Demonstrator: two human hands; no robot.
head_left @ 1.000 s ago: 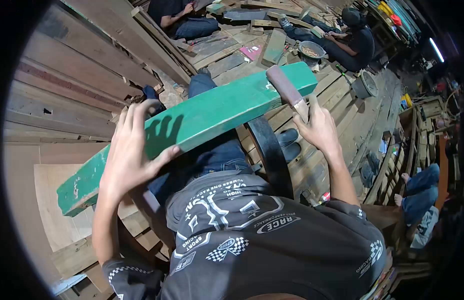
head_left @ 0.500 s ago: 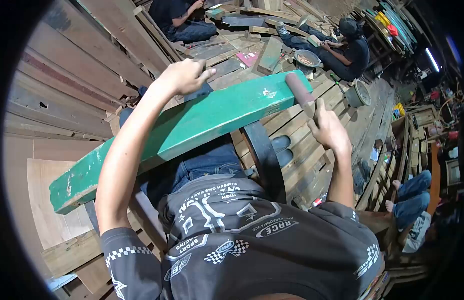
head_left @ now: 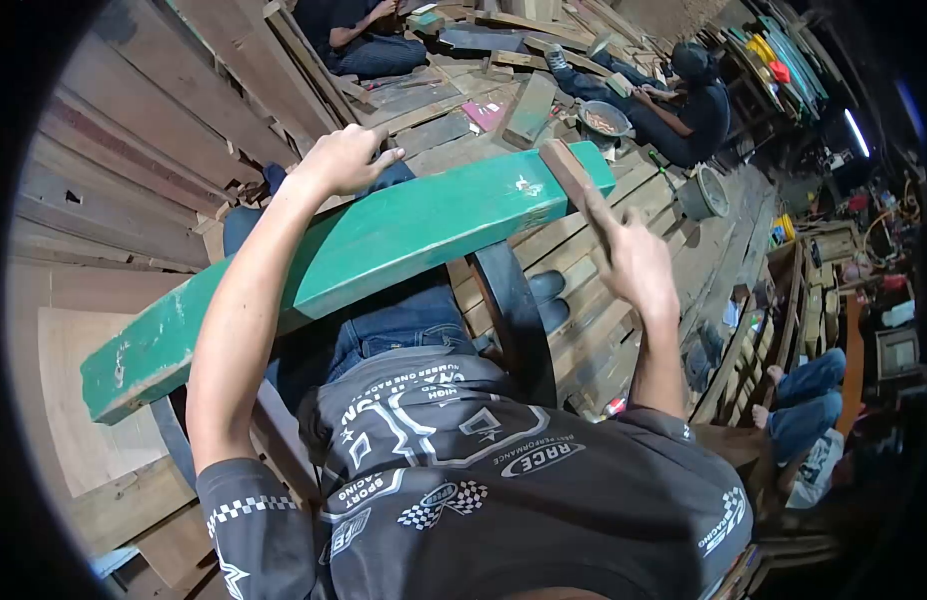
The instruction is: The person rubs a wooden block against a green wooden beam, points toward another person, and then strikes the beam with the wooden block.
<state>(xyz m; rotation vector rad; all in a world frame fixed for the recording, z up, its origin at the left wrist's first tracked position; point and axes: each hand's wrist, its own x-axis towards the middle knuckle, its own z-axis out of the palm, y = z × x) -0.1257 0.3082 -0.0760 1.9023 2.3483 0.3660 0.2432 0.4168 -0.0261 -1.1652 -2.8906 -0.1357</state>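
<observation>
A long green painted beam (head_left: 414, 225) lies slantwise across my lap, scuffed at both ends. My right hand (head_left: 634, 258) is wrapped round a brown wooden stick (head_left: 576, 180), whose far end rests over the beam's right end. Above the beam's upper edge is my left hand (head_left: 346, 160), its fingers curled with the thumb pointing right; what it holds, if anything, I cannot make out. My left forearm crosses over the beam.
Two people sit on the plank floor ahead, one at top left (head_left: 369, 50), one at right (head_left: 699, 105) near a bowl (head_left: 606, 118). A bucket (head_left: 704, 193), wood offcuts and a pink-red packet (head_left: 483, 114) lie around. Boards lean at left. Another person's legs (head_left: 806, 405) show at right.
The stick in my right hand has turned slightly and moved left along the beam's end. The whole view has shifted a little, with the beam appearing further left.
</observation>
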